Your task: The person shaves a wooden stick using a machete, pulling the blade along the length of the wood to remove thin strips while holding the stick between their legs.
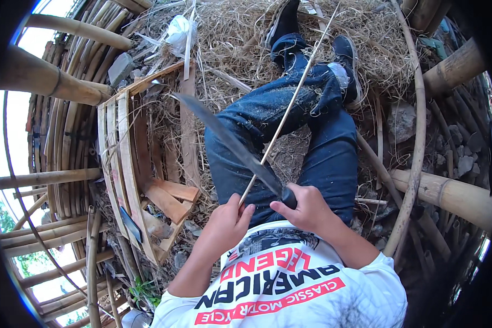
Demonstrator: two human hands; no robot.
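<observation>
My right hand [309, 209] is wrapped round the dark handle of a machete [228, 141], whose long grey blade slants up and to the left over my thigh. Between the thumb and fingers of my left hand [228, 223] is the near end of a thin bamboo strip [291, 105]. That pale strip runs away from me between my legs, its far end up near my shoes. The blade crosses the strip a little beyond my left hand and appears to touch it.
On my left lies a slatted wooden crate [127, 143] on its side, with a flat dark object [130, 224] by its slats. Curly shavings [229, 33] cover the ground beyond my legs. Bamboo poles [454, 199] stick in from both sides. A white plastic bag [179, 35] lies at the far left.
</observation>
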